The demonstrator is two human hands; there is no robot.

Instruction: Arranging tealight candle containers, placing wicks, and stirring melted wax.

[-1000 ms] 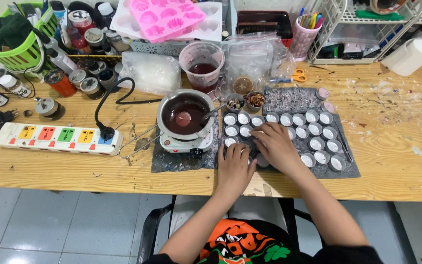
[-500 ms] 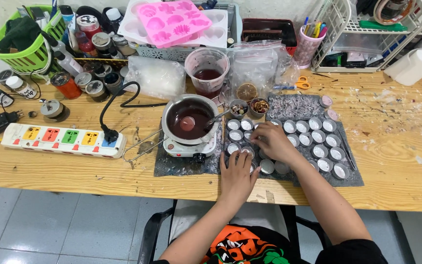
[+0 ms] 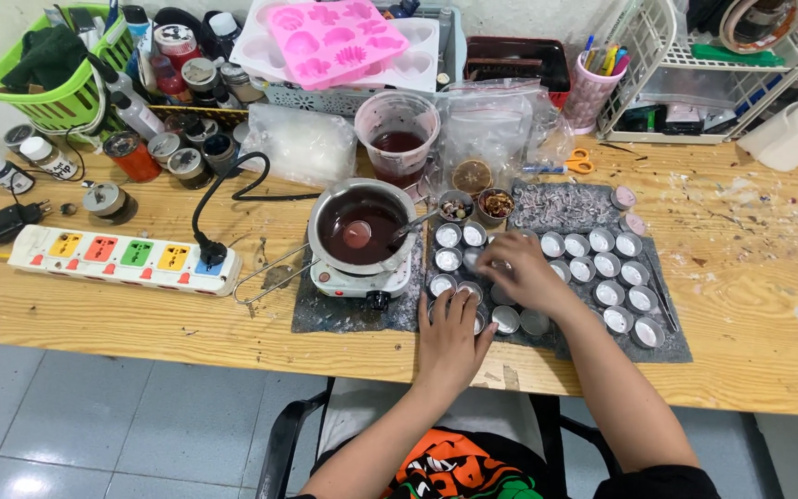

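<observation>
Several small round metal cups (image 3: 610, 294) with white filling lie in rows on a dark grey mat (image 3: 672, 344) on the wooden table. My left hand (image 3: 452, 334) rests palm down at the mat's near left corner, fingers spread over a couple of cups. My right hand (image 3: 521, 270) lies over the middle-left rows, fingers curled onto a cup; whether it grips one I cannot tell. Just left of the mat stands a small electric hotplate (image 3: 353, 280) carrying a metal pot (image 3: 362, 226) of dark red-brown liquid with a spoon in it.
A white power strip (image 3: 122, 259) with coloured sockets lies at the left, its black cable running to the hotplate. Behind are a plastic cup of dark liquid (image 3: 397, 134), pink and white moulds (image 3: 332, 37), a green basket (image 3: 57, 83), jars, a pen holder (image 3: 595, 91) and a wire rack (image 3: 731, 65).
My right hand has slid left across the cups, from the mat's middle toward the left rows. My left hand stays at the near left corner.
</observation>
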